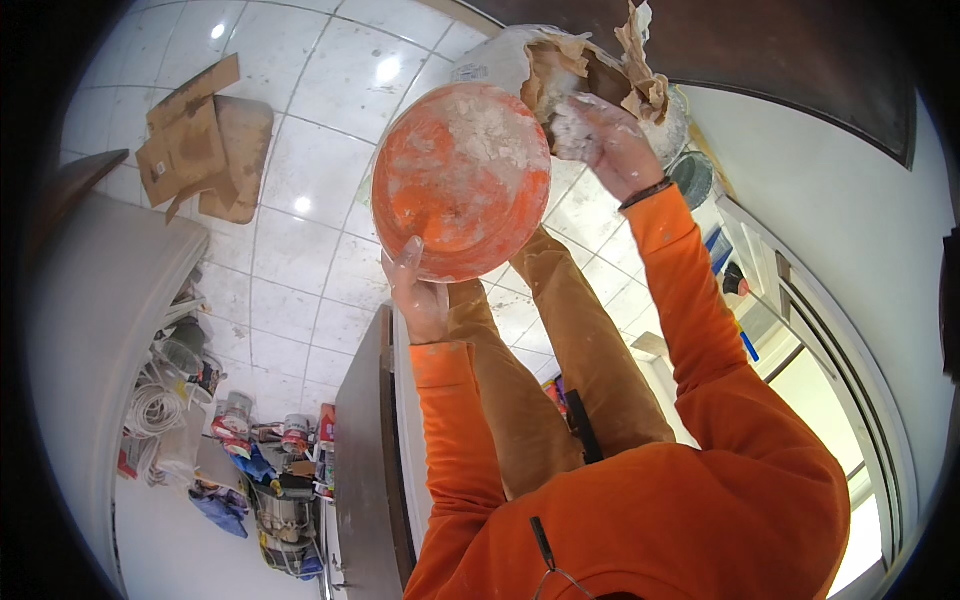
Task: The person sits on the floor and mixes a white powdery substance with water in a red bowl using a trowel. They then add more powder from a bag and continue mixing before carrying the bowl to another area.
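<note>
My left hand (417, 294) grips the near rim of a round orange plastic bowl (442, 195), its thumb over the edge. White powder (487, 135) lies inside, mostly on the far right side. Just right of the bowl, my right hand (604, 142) is at the torn opening of a large paper sack (510, 56). White powder coats its fingers and appears heaped on them; whether they are closed around some of it is not clear. Ragged brown paper (641, 67) stands up from the sack's torn edge.
Flattened cardboard (187, 154) lies on the white tile floor (300, 225) at the left. A dark bucket (691, 180) stands beyond my right wrist. Coiled white cable (155, 410), cans (296, 433) and other supplies crowd the lower left, near a dark door (367, 450).
</note>
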Demonstrator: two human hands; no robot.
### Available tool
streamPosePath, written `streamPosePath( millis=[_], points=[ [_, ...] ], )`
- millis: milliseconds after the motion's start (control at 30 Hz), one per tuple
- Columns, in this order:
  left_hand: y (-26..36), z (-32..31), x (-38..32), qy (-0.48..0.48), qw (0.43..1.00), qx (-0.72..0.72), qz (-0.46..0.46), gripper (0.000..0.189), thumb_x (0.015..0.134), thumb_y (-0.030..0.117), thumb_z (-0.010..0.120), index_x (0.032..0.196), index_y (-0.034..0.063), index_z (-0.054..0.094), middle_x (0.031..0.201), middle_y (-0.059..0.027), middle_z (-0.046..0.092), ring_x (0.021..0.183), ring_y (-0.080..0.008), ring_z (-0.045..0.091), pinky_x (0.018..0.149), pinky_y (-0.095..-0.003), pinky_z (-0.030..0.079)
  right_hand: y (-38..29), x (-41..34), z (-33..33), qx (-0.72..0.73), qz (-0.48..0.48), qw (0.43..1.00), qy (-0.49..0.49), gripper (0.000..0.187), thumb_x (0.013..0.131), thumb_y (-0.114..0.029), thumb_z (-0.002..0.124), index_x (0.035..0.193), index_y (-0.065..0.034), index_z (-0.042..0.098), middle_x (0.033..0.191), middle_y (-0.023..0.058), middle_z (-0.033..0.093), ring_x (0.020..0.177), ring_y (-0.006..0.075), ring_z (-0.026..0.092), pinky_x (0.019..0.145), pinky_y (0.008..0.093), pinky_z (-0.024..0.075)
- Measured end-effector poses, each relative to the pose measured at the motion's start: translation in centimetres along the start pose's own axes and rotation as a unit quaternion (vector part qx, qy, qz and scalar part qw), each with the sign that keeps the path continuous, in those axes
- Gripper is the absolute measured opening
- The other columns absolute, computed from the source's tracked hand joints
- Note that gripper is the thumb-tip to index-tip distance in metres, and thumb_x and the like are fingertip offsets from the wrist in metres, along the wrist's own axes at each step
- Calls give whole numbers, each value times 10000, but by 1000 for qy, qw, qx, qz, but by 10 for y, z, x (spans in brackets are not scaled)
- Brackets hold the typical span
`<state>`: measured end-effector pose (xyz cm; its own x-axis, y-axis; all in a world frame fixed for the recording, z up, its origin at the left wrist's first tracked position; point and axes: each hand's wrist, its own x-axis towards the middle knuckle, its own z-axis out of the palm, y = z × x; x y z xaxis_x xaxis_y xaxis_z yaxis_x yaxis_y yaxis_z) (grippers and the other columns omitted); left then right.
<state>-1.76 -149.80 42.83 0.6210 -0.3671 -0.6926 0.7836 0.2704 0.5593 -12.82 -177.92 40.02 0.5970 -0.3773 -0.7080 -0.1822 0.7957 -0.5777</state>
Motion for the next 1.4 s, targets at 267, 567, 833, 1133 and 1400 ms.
streamPosePath(
  millis=[267, 567, 833, 1133, 1400],
  points=[
    [-14, -5, 2, 15, 1000, -10, 1, 599, 962, 205, 627, 1511, 49, 447, 1457, -131, 552, 1353, -277, 539, 1123, -445, 458, 31, -15, 62, -412, -209, 879, 118, 226, 978, -171, 736, 1088, 26, 747, 886, 64, 736, 802, 123, 666, 755, 293, 540],
    [-17, -4, 3, 8, 1000, -4, 5, 605, 961, 205, 624, 1516, 53, 437, 1458, -127, 555, 1338, -272, 551, 1105, -440, 471, 45, -40, 67, -551, -196, 799, 141, 285, 894, -156, 767, 1134, -3, 754, 865, 204, 741, 760, 300, 729, 730, 359, 558],
    [-16, -4, 4, 5, 1000, 0, -2, 621, 961, 193, 616, 1534, 62, 415, 1460, -123, 549, 1338, -273, 545, 1110, -441, 467, 24, -7, 79, -585, -328, 731, 128, 292, 855, -128, 793, 1122, -18, 749, 1047, 205, 740, 927, 380, 721, 809, 399, 569],
    [-16, 2, 7, 4, 1000, 10, 12, 591, 959, 205, 614, 1502, 43, 448, 1441, -131, 556, 1339, -275, 545, 1102, -437, 470, 31, -32, 70, -558, -331, 751, 127, 349, 855, -17, 725, 1203, -19, 728, 1155, 185, 738, 976, 335, 740, 862, 357, 591],
    [-13, 4, 6, 16, 1000, -21, -13, 683, 921, 178, 667, 1518, -38, 415, 1464, -162, 536, 1352, -275, 521, 1155, -404, 381, 20, -42, 55, -621, -220, 752, 1, 299, 871, -12, 673, 1167, -23, 719, 1067, 178, 730, 857, 323, 722, 774, 377, 589]
  ],
)
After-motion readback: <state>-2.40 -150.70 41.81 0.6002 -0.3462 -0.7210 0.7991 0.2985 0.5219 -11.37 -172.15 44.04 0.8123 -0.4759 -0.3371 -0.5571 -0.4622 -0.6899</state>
